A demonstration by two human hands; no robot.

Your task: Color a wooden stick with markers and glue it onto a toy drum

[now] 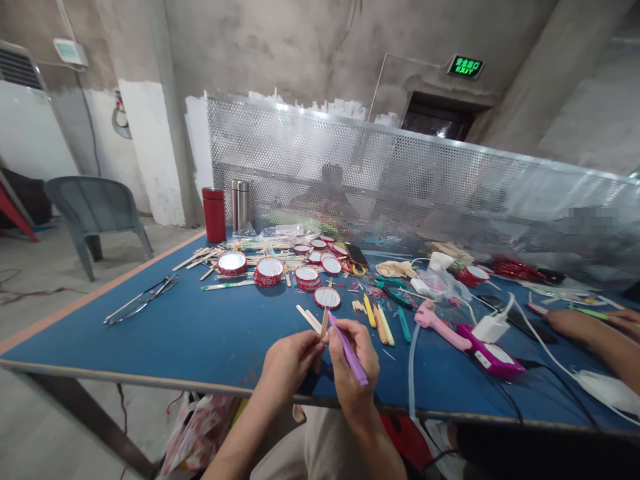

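On the blue, flat worktop (200, 333), the right hand (357, 360) grips a slim purple plastic tool (351, 357); at its ten o'clock, the left hand (287, 363) pinches a flat tan wooden stick (325, 324). A slipping tool could jar the stick loose. The near edge lies at six o'clock; more room opens toward nine.

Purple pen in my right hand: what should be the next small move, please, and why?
Probably move the purple pen gently along the wooden stick: your left hand holds the stick, and your right hand has the pen's end close to it, though contact is unclear.
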